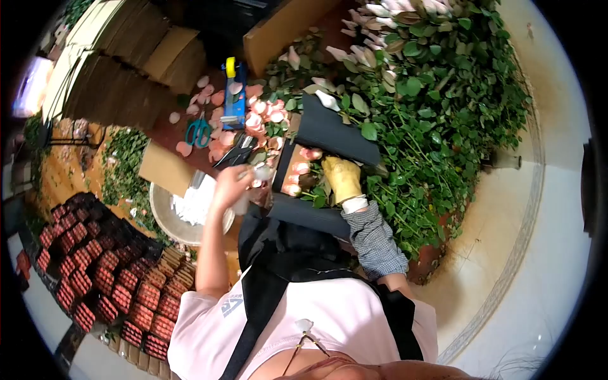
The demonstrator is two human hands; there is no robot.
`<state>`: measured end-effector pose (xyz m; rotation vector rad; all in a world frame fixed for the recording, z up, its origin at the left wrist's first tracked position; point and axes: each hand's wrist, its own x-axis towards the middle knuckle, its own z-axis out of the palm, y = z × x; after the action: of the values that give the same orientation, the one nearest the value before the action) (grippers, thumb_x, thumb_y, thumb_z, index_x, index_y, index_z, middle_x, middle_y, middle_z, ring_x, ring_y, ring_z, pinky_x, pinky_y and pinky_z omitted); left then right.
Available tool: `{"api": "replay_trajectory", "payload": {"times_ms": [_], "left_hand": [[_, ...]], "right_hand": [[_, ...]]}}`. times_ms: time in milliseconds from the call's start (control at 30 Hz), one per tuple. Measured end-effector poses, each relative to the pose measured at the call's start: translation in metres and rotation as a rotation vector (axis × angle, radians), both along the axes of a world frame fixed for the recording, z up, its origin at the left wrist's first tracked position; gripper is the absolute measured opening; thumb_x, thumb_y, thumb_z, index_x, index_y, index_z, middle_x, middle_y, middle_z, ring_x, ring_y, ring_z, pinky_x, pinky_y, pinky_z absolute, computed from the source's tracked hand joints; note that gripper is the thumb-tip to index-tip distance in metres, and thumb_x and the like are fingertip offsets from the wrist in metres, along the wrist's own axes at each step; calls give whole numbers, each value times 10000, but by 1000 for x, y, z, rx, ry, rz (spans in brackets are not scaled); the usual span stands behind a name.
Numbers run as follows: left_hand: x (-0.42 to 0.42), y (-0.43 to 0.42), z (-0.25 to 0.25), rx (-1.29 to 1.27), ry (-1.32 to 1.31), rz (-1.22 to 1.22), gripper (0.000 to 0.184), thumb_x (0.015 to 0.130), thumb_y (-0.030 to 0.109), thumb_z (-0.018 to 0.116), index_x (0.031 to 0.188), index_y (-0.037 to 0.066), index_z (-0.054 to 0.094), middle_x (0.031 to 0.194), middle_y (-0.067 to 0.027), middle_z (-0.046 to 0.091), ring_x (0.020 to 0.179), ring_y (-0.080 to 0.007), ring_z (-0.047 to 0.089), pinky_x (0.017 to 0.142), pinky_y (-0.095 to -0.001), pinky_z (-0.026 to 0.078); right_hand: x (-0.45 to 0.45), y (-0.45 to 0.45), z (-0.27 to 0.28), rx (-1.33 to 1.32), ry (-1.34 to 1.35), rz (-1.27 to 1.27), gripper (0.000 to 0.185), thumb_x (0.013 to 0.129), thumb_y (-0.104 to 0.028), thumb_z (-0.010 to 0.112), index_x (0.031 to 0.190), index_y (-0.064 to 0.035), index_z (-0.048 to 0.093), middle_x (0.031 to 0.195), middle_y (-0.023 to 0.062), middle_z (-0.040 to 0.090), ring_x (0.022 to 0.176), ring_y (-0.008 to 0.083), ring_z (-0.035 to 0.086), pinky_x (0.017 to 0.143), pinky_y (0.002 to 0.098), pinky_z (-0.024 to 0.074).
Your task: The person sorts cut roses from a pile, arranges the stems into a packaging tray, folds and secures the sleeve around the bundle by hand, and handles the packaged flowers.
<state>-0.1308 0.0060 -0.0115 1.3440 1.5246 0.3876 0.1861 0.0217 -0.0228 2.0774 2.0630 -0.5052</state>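
My bare left hand [233, 185] is closed in a pinch on a small white sleeve-like piece [261, 173], partly blurred, beside the rose heads. In a yellow glove, my right hand [342, 177] is closed around rose stems, mostly hidden by the glove and leaves. Several pink rose heads [300, 168] lie left of the glove on a brown board between two dark pads [339, 130]. Similar white pieces [193, 204] fill a round basin [158, 218] left of my left hand.
Teal scissors [198, 133], a blue tape dispenser [234, 101], a black-handled tool [237, 151] and loose petals [253, 120] lie ahead. Leafy roses [430, 126] are heaped at the right. Cardboard stacks [117, 88] stand at the upper left; bundled roses [107, 272] fill the lower left.
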Motion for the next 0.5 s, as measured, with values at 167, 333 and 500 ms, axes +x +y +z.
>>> {"api": "replay_trajectory", "payload": {"times_ms": [167, 333, 500], "left_hand": [[-196, -99, -83, -97, 387, 309, 878, 674, 464, 886, 1335, 11, 527, 1227, -272, 624, 1126, -373, 625, 946, -434, 498], [-218, -88, -46, 247, 466, 853, 515, 870, 294, 729, 1253, -30, 612, 1145, -206, 684, 1002, -289, 668, 884, -385, 517], [-62, -24, -3, 262, -86, 383, 255, 940, 212, 622, 971, -19, 725, 801, -114, 719, 729, -161, 659, 707, -330, 523]], "right_hand": [[8, -13, -8, 387, 112, 129, 240, 912, -321, 599, 871, -112, 709, 758, 162, 696, 673, 358, 673, 621, 479, 537], [9, -14, -12, 365, 80, 148, 230, 906, -313, 620, 860, -102, 698, 695, 163, 673, 614, 363, 649, 593, 487, 527], [13, -14, -9, 304, 77, 156, 246, 914, -332, 617, 959, -105, 701, 770, 167, 698, 689, 363, 670, 639, 488, 540]]}}
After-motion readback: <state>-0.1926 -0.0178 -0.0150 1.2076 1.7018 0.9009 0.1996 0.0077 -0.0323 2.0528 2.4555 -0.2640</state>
